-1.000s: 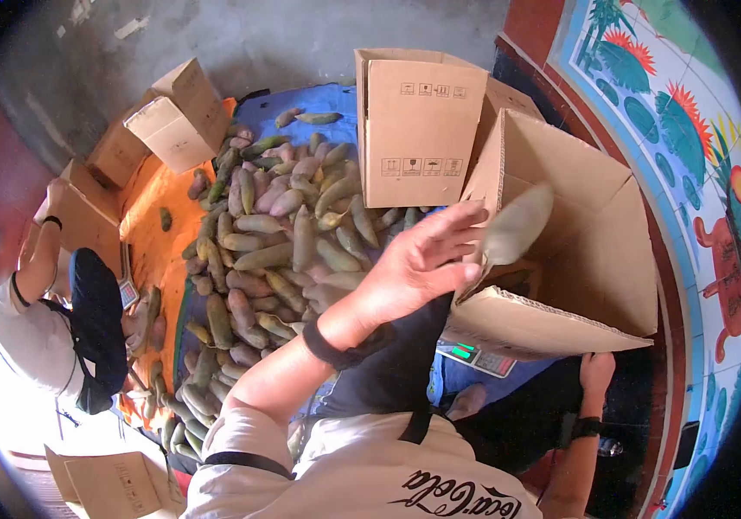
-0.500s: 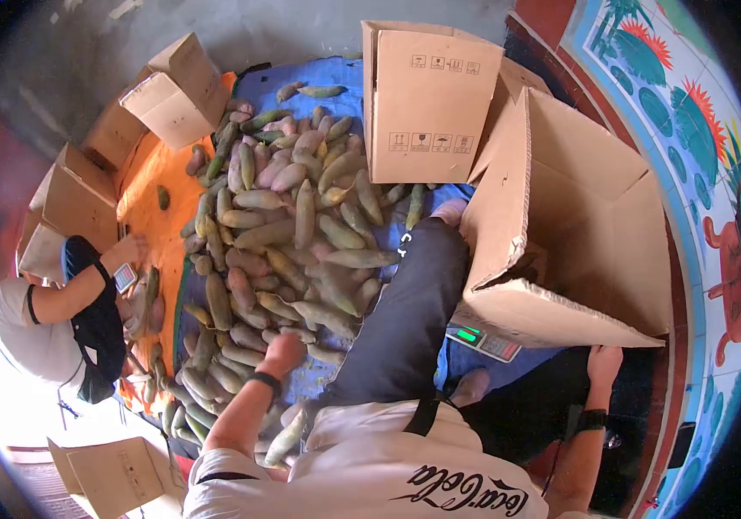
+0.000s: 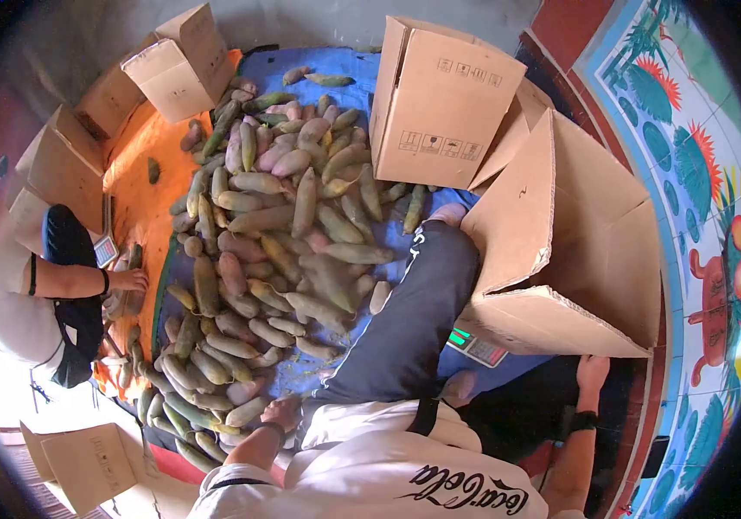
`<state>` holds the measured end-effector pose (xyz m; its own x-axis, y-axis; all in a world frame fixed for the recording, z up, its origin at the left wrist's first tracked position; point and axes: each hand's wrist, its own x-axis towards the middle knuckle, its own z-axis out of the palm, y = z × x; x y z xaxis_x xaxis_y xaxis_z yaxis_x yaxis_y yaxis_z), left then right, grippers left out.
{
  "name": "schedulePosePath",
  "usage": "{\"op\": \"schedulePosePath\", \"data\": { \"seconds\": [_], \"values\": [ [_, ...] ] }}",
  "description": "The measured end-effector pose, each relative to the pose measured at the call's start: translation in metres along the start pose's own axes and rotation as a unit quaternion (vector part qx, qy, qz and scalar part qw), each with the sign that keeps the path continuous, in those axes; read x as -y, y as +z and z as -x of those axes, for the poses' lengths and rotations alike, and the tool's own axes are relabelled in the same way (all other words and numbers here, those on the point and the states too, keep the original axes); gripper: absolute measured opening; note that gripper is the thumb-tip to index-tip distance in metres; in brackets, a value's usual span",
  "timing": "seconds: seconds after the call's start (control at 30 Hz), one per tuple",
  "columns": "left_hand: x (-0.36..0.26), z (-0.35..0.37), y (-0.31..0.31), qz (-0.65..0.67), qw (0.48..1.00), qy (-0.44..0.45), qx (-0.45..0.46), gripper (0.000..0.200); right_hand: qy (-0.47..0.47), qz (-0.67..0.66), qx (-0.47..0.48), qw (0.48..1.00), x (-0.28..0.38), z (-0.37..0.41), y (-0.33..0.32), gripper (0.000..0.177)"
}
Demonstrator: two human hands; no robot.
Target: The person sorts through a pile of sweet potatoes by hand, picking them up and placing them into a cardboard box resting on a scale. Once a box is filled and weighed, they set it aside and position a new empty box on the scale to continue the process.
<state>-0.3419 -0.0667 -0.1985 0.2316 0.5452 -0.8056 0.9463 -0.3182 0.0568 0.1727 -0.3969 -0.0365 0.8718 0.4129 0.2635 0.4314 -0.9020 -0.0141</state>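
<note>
Cardboard, brown and corrugated, hems a heap of long green-and-pink fruits (image 3: pixel 284 233) spread over a crinkled blue plastic sheet (image 3: pixel 344 65). A tall upright carton (image 3: pixel 444 108) stands at twelve o'clock, a large open carton (image 3: pixel 578 259) lies tipped on its side at three o'clock, and smaller boxes (image 3: pixel 176 60) sit at ten and eleven. The person's left hand (image 3: pixel 282 413), a black band at the wrist, is at the heap's near edge at six o'clock, touching or just beside a pale fruit (image 3: pixel 248 410). Whether it is grasping cannot be told, as the fingers are small and foreshortened. The right hand (image 3: pixel 594 372) lies at four o'clock below the open carton's lower flap, its fingertips hidden and its grip unclear. A dark-trousered leg (image 3: pixel 405 320) crosses the sheet and covers part of a digital scale with a green display (image 3: pixel 474 346). At nine o'clock a co-worker's hand (image 3: pixel 128 279) rests at the edge of an orange sheet (image 3: pixel 141 216), and the lens rim cuts off that person's body.
</note>
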Motion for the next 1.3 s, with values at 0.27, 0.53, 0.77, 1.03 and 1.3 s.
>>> {"op": "schedulePosePath", "data": {
  "seconds": [0.27,0.53,0.77,1.03,1.3],
  "values": [
    [0.035,-0.083,0.075,-0.063,0.991,0.115,0.006,0.028,0.005,-0.016,-0.005,1.000,0.005,0.000,-0.003,0.025],
    [0.004,-0.041,0.025,0.009,0.998,0.066,-0.007,0.031,0.019,-0.019,-0.008,1.000,-0.006,0.000,0.006,0.025],
    [0.039,-0.097,0.081,-0.074,0.989,0.117,0.046,0.031,0.013,-0.003,-0.008,1.000,0.010,0.001,-0.007,0.022],
    [0.049,-0.097,0.083,-0.027,0.992,0.122,0.013,0.028,0.040,0.017,0.006,0.999,0.011,0.002,-0.005,0.020],
    [0.051,-0.110,0.008,-0.287,0.942,0.170,0.029,0.035,0.011,-0.008,-0.015,1.000,0.012,0.003,-0.006,0.018]
  ]
}}
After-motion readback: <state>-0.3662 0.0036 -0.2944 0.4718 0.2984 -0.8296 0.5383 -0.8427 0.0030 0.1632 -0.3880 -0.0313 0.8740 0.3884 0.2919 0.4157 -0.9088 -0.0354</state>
